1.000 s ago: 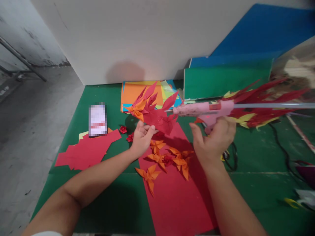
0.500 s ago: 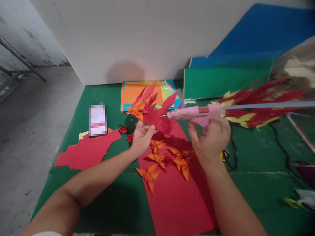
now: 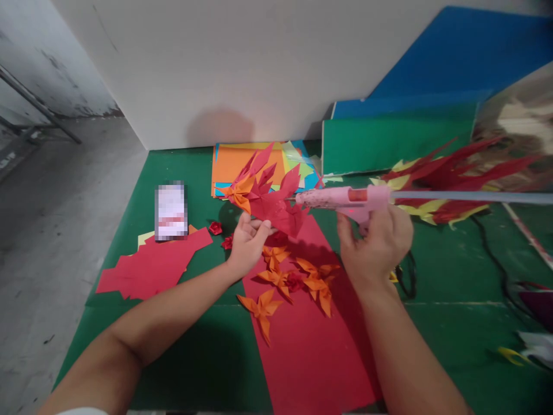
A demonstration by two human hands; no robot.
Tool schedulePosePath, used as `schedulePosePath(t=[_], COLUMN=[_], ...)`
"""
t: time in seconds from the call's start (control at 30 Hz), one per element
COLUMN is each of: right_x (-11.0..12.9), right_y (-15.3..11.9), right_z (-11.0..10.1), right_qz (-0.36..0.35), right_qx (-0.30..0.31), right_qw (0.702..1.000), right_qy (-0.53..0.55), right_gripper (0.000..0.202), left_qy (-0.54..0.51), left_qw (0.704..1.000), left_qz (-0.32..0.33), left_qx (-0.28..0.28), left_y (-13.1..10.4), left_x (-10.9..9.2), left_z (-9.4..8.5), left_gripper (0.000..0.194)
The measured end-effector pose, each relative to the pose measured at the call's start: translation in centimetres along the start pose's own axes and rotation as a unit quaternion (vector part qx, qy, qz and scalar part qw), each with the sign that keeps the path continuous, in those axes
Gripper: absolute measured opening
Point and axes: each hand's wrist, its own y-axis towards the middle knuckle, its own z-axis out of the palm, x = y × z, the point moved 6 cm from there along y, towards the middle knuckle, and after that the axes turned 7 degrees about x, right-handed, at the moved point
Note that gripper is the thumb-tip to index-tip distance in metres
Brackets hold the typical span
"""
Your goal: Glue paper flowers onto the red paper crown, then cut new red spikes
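Note:
My left hand [image 3: 249, 242] pinches the lower edge of a red paper piece [image 3: 276, 210] with pointed flame-like tips. An orange folded paper flower [image 3: 240, 193] sits at its left end. My right hand [image 3: 375, 248] is wrapped round the handle of a pink hot glue gun [image 3: 345, 197], its nozzle pointing left against or just over the red paper; contact is hard to tell. A long pale glue stick [image 3: 470, 197] sticks out of the gun's back. Below the hands, several orange paper flowers [image 3: 263, 311] lie on a red sheet [image 3: 315, 357], with a small red paper rose [image 3: 295, 281] among them.
On the green table [image 3: 181, 357] lie a phone [image 3: 171, 210], cut red paper [image 3: 147, 265] and a stack of coloured paper [image 3: 248, 164]. Red and yellow paper flames [image 3: 453, 178] lie at the right. A black cord [image 3: 496, 265] runs there. A green board [image 3: 397, 144] leans behind.
My right hand has shifted slightly right and down with the glue gun, now held more level. An upright red tip beside the nozzle has moved left. My left hand has barely moved.

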Motion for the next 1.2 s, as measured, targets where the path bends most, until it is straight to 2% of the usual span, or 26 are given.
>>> schedulePosePath(t=[0.2, 0.43, 0.67, 0.93, 1.0, 1.1, 1.13, 1.17, 1.2], right_x=[-0.3, -1.6, -2.8, -2.8, -2.4, -2.0, -1.9, -1.7, -1.5], right_y=[-0.2, 0.3, 0.6, -0.1, 0.1, 0.6, 0.7, 0.6, 0.3], right_z=[-0.4, -0.1, 3.5, 6.5, 6.1, 4.3, 3.6, 3.3, 3.1], right_qz=[0.008, 0.031, 0.066, 0.020, 0.004, -0.026, -0.040, -0.061, -0.079], right_qx=[-0.020, -0.015, 0.096, 0.165, 0.162, 0.165, 0.190, 0.246, 0.318], right_qw=[1.000, 0.999, 0.993, 0.986, 0.986, 0.986, 0.981, 0.965, 0.936], right_qy=[-0.013, 0.026, 0.018, -0.017, -0.032, -0.020, 0.011, 0.065, 0.125], right_gripper=[0.048, 0.055, 0.046, 0.036, 0.036, 0.031, 0.027, 0.023, 0.021], left_qy=[0.005, -0.025, -0.018, 0.016, 0.019, 0.015, 0.015, 0.016, 0.018], left_qw=[1.000, 0.995, 0.991, 0.991, 0.991, 0.991, 0.991, 0.991, 0.991], left_qz=[0.005, 0.054, 0.087, 0.107, 0.111, 0.110, 0.109, 0.107, 0.105], left_qx=[-0.005, -0.080, -0.095, -0.080, -0.076, -0.079, -0.081, -0.083, -0.084], left_y=[0.0, 0.2, 0.4, 0.0, 0.0, 0.0, 0.0, 0.0, 0.0], left_x=[-0.4, -1.0, -1.2, -1.3, -1.4, -1.5, -1.5, -1.5, -1.5], left_z=[-0.1, -1.3, -1.5, -1.3, -1.2, -1.2, -1.2, -1.2, -1.2], left_gripper=[0.046, 0.051, 0.046, 0.041, 0.040, 0.042, 0.043, 0.043, 0.044])
